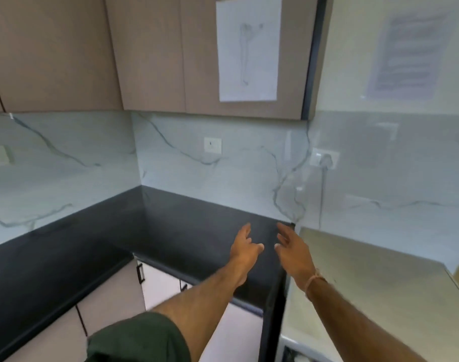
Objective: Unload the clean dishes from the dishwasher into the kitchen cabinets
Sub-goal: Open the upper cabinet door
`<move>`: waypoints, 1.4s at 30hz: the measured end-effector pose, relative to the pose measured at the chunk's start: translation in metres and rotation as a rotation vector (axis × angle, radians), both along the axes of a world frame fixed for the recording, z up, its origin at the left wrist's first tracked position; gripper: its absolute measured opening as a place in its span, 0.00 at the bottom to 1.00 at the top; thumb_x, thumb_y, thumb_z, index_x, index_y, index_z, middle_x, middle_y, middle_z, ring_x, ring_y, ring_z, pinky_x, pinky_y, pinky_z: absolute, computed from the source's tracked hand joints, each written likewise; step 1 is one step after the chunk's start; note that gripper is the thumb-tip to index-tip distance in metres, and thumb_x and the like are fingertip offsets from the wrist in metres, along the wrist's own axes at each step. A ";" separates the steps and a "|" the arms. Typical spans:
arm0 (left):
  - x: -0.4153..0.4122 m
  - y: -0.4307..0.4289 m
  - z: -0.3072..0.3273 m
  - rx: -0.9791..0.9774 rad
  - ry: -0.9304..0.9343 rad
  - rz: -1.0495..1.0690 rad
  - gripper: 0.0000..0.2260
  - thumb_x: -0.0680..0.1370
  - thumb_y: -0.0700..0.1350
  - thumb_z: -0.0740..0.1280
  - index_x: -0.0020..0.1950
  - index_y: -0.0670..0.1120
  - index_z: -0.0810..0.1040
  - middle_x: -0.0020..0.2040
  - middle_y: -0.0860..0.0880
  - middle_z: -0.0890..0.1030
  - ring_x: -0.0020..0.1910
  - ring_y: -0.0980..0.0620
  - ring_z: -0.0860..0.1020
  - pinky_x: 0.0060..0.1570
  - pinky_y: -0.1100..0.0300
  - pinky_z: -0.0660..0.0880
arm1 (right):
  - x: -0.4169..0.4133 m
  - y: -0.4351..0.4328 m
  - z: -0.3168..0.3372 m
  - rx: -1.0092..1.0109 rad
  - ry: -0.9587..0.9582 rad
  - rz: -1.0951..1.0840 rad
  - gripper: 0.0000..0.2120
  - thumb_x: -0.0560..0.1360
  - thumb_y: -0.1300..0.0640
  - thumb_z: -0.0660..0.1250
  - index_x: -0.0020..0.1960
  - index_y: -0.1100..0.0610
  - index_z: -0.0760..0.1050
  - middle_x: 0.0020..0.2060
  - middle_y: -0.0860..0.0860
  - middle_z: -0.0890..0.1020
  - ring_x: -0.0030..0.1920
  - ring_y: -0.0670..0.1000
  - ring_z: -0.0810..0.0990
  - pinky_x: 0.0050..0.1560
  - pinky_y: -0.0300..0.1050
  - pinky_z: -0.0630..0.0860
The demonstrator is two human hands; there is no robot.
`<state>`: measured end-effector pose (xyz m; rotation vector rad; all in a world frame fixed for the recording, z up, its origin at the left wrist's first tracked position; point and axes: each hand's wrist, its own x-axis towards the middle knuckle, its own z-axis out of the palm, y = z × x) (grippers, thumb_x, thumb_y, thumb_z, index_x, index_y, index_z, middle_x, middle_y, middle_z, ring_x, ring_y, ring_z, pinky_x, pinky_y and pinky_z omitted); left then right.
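My left hand [245, 248] and my right hand [292, 248] reach forward side by side over the black countertop [171, 226], palms facing each other, fingers spread, holding nothing. Brown upper cabinets [150, 53] hang above with their doors closed; a paper sheet [248, 48] with a faint drawing is taped to one door. A pale, flat-topped appliance [367, 278] stands at the right, beside the counter's end; its front is out of sight. No dishes are visible.
The counter wraps around an L-shaped corner beneath a marble-patterned backsplash [223, 173]. White lower cabinet doors [160, 283] with black handles sit below. A wall socket [325, 158] with a plug and cord is at the right, and a switch [212, 145] at centre.
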<state>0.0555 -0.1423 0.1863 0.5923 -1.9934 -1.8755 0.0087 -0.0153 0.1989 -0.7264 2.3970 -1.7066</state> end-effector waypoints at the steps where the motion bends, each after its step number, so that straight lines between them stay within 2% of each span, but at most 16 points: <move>1: -0.011 -0.019 0.016 -0.003 0.030 0.007 0.33 0.79 0.35 0.66 0.80 0.51 0.57 0.78 0.52 0.62 0.75 0.52 0.65 0.67 0.58 0.68 | -0.009 -0.019 0.016 -0.001 0.039 0.005 0.28 0.79 0.68 0.61 0.76 0.51 0.63 0.73 0.49 0.68 0.72 0.49 0.68 0.70 0.45 0.66; 4: -0.050 -0.079 0.066 0.053 0.149 0.013 0.32 0.79 0.33 0.65 0.80 0.49 0.58 0.78 0.50 0.62 0.73 0.50 0.66 0.64 0.60 0.68 | -0.036 -0.079 0.068 0.001 0.167 0.009 0.27 0.79 0.67 0.61 0.75 0.51 0.64 0.74 0.49 0.67 0.72 0.51 0.67 0.69 0.45 0.66; 8: -0.106 -0.154 0.137 0.240 0.302 0.049 0.25 0.82 0.37 0.60 0.78 0.48 0.61 0.75 0.47 0.69 0.70 0.46 0.71 0.73 0.48 0.65 | -0.073 -0.155 0.136 0.033 0.333 -0.017 0.27 0.80 0.67 0.61 0.75 0.51 0.63 0.74 0.48 0.66 0.73 0.51 0.67 0.70 0.46 0.66; 12: -0.162 -0.226 0.191 0.511 0.431 0.020 0.18 0.85 0.45 0.55 0.74 0.44 0.67 0.56 0.45 0.80 0.60 0.48 0.77 0.71 0.48 0.68 | -0.113 -0.217 0.190 0.104 0.448 -0.031 0.29 0.78 0.69 0.60 0.76 0.52 0.61 0.74 0.50 0.66 0.73 0.52 0.66 0.73 0.48 0.65; 14: -0.184 -0.257 0.210 0.615 0.502 -0.011 0.14 0.85 0.45 0.55 0.65 0.41 0.74 0.51 0.46 0.79 0.58 0.47 0.77 0.70 0.47 0.68 | -0.131 -0.242 0.212 0.145 0.489 -0.042 0.32 0.76 0.71 0.60 0.77 0.54 0.61 0.74 0.51 0.67 0.73 0.52 0.66 0.73 0.49 0.65; 16: -0.205 -0.283 0.225 0.687 0.563 -0.029 0.11 0.84 0.40 0.54 0.61 0.41 0.74 0.60 0.44 0.77 0.65 0.44 0.74 0.72 0.45 0.66 | -0.145 -0.262 0.231 0.208 0.546 -0.046 0.33 0.74 0.71 0.60 0.77 0.56 0.61 0.74 0.53 0.67 0.74 0.53 0.65 0.73 0.49 0.63; 18: -0.221 -0.305 0.236 0.750 0.610 -0.037 0.16 0.83 0.38 0.54 0.68 0.38 0.73 0.68 0.43 0.74 0.69 0.42 0.72 0.72 0.45 0.66 | -0.154 -0.279 0.246 0.280 0.612 -0.048 0.33 0.73 0.70 0.60 0.76 0.58 0.61 0.73 0.55 0.67 0.74 0.55 0.65 0.74 0.47 0.61; 21: -0.238 -0.324 0.247 0.832 0.693 -0.060 0.14 0.83 0.39 0.58 0.66 0.38 0.74 0.67 0.40 0.76 0.65 0.41 0.75 0.71 0.46 0.67 | -0.157 -0.299 0.262 0.324 0.660 -0.036 0.32 0.72 0.72 0.60 0.75 0.58 0.62 0.71 0.56 0.71 0.71 0.56 0.68 0.68 0.38 0.61; 25: -0.241 -0.332 0.244 1.017 0.750 -0.089 0.21 0.85 0.52 0.53 0.70 0.41 0.71 0.67 0.40 0.76 0.65 0.39 0.75 0.71 0.43 0.66 | -0.152 -0.319 0.270 0.369 0.714 -0.028 0.32 0.72 0.72 0.60 0.75 0.59 0.62 0.70 0.56 0.71 0.70 0.57 0.69 0.67 0.40 0.63; 28: -0.235 -0.336 0.238 1.146 0.787 -0.102 0.28 0.83 0.63 0.46 0.66 0.42 0.70 0.64 0.40 0.76 0.64 0.38 0.74 0.72 0.41 0.64 | -0.147 -0.331 0.271 0.354 0.751 -0.020 0.30 0.74 0.68 0.62 0.75 0.58 0.61 0.72 0.56 0.69 0.71 0.57 0.68 0.70 0.43 0.62; 31: -0.222 -0.334 0.234 1.159 0.787 -0.107 0.28 0.84 0.62 0.46 0.65 0.41 0.71 0.60 0.40 0.77 0.60 0.39 0.75 0.67 0.42 0.68 | -0.137 -0.339 0.270 0.390 0.800 -0.023 0.34 0.75 0.57 0.65 0.78 0.56 0.56 0.76 0.55 0.62 0.75 0.57 0.62 0.75 0.52 0.61; 33: -0.212 -0.332 0.231 1.142 0.767 -0.132 0.23 0.84 0.53 0.52 0.68 0.38 0.73 0.56 0.39 0.80 0.56 0.40 0.78 0.66 0.45 0.71 | -0.128 -0.341 0.264 0.422 0.876 -0.052 0.35 0.76 0.52 0.64 0.79 0.56 0.53 0.78 0.53 0.57 0.77 0.55 0.55 0.77 0.51 0.54; 35: -0.196 -0.325 0.230 1.105 0.771 -0.231 0.18 0.82 0.46 0.55 0.64 0.38 0.77 0.53 0.39 0.83 0.55 0.41 0.81 0.65 0.48 0.74 | -0.115 -0.340 0.257 0.419 0.991 -0.098 0.35 0.77 0.47 0.60 0.79 0.57 0.52 0.79 0.52 0.53 0.78 0.53 0.49 0.78 0.47 0.47; 38: -0.169 -0.309 0.227 1.086 0.767 -0.351 0.19 0.81 0.47 0.55 0.63 0.40 0.79 0.55 0.39 0.83 0.53 0.41 0.83 0.55 0.49 0.80 | -0.103 -0.333 0.245 0.422 1.050 -0.137 0.34 0.80 0.50 0.59 0.80 0.57 0.47 0.79 0.50 0.46 0.78 0.51 0.43 0.76 0.43 0.41; 41: -0.149 -0.296 0.224 1.086 0.770 -0.379 0.21 0.81 0.50 0.56 0.70 0.41 0.74 0.59 0.39 0.82 0.59 0.40 0.80 0.62 0.46 0.76 | -0.087 -0.324 0.239 0.405 1.045 -0.153 0.33 0.81 0.53 0.58 0.80 0.56 0.44 0.79 0.50 0.43 0.78 0.49 0.40 0.73 0.39 0.36; 42: -0.142 -0.292 0.224 1.088 0.778 -0.381 0.21 0.82 0.51 0.57 0.70 0.42 0.74 0.58 0.39 0.82 0.58 0.40 0.80 0.60 0.45 0.77 | -0.080 -0.321 0.237 0.393 1.041 -0.161 0.34 0.81 0.54 0.57 0.80 0.56 0.43 0.79 0.49 0.42 0.78 0.49 0.39 0.72 0.38 0.35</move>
